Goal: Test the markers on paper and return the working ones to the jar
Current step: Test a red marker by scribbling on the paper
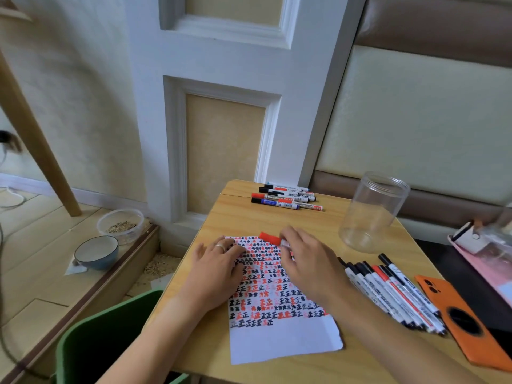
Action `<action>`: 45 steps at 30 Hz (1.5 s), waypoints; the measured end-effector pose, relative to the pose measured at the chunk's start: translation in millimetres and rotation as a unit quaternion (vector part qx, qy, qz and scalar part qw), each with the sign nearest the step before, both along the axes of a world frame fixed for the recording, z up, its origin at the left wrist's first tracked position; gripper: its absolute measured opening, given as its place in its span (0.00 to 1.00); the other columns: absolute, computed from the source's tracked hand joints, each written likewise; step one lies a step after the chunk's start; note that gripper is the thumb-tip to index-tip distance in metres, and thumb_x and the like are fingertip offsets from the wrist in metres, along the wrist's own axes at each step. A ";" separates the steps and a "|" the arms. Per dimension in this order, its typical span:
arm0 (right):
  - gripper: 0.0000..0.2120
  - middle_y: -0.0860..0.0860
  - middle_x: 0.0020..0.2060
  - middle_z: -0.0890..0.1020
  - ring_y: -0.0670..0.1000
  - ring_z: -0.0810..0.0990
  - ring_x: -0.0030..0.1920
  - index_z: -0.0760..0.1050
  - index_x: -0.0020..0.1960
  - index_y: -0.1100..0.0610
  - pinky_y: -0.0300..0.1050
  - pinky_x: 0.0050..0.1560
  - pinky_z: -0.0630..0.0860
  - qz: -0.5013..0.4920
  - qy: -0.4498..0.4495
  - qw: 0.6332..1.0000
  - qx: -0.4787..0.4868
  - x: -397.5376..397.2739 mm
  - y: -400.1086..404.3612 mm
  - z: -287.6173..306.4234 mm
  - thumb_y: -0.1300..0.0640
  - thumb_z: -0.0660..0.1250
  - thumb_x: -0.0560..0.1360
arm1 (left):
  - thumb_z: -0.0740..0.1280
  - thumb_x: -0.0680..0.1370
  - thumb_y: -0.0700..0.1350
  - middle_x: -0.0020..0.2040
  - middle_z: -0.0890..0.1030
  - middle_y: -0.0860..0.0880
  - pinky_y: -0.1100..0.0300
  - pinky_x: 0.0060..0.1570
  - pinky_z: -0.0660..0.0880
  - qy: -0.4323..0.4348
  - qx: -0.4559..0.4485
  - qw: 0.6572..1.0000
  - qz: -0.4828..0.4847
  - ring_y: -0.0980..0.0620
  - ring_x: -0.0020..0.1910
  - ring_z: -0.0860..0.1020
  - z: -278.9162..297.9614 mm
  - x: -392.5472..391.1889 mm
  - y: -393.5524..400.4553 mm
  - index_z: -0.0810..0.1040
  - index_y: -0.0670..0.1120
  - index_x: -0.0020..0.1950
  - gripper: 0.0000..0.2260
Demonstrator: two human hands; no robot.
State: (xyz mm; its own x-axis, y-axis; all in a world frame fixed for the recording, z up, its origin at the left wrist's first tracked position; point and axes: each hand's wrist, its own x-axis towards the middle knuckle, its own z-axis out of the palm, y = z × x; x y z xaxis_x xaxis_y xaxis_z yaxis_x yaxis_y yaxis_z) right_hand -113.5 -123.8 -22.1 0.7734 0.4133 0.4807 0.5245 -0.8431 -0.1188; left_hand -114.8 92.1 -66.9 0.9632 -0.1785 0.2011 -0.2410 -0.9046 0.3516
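A white paper sheet covered with red and black test marks lies on the wooden table. My left hand rests flat on the sheet's left side, a ring on one finger. My right hand grips a red-capped marker over the sheet's top edge. The clear plastic jar stands empty at the right back. A row of several markers lies right of the paper. Another small group of markers lies at the table's far edge.
An orange phone lies at the table's right edge, beside a pink item. A green chair back sits at the lower left. On the floor to the left are a bowl and a plastic tub.
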 end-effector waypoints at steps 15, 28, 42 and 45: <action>0.14 0.45 0.38 0.73 0.48 0.75 0.36 0.76 0.50 0.51 0.41 0.34 0.67 0.000 -0.017 0.999 -0.042 -58.0 -16.2 -24.3 0.45 0.55 0.81 | 0.49 0.84 0.60 0.40 0.78 0.47 0.45 0.42 0.71 -0.074 -0.116 0.977 -0.166 0.47 0.39 0.72 -7.8 -29.4 -41.5 0.73 0.47 0.47 0.21; 0.13 0.47 0.40 0.76 0.52 0.71 0.39 0.67 0.57 0.46 0.49 0.39 0.63 -0.011 0.081 0.993 -0.090 -58.9 -13.7 -12.3 0.39 0.50 0.85 | 0.52 0.83 0.56 0.35 0.75 0.52 0.51 0.36 0.68 -0.084 -0.147 0.966 -0.196 0.52 0.34 0.71 -7.7 -24.0 -40.7 0.70 0.51 0.42 0.15; 0.17 0.44 0.44 0.73 0.50 0.72 0.40 0.64 0.66 0.50 0.46 0.36 0.65 -0.097 0.112 0.986 -0.076 -56.2 -20.5 -29.7 0.40 0.49 0.85 | 0.63 0.83 0.54 0.52 0.79 0.55 0.54 0.50 0.76 -0.109 -0.087 0.982 -0.128 0.55 0.49 0.75 -2.2 -0.2 -22.9 0.80 0.53 0.57 0.09; 0.20 0.45 0.45 0.75 0.48 0.71 0.40 0.65 0.71 0.51 0.42 0.33 0.61 -0.105 0.100 0.987 -0.065 -56.9 -19.3 -32.4 0.41 0.50 0.85 | 0.68 0.81 0.53 0.56 0.79 0.56 0.54 0.54 0.76 -0.114 -0.099 0.986 -0.077 0.56 0.52 0.76 -2.3 8.5 -26.3 0.81 0.55 0.58 0.07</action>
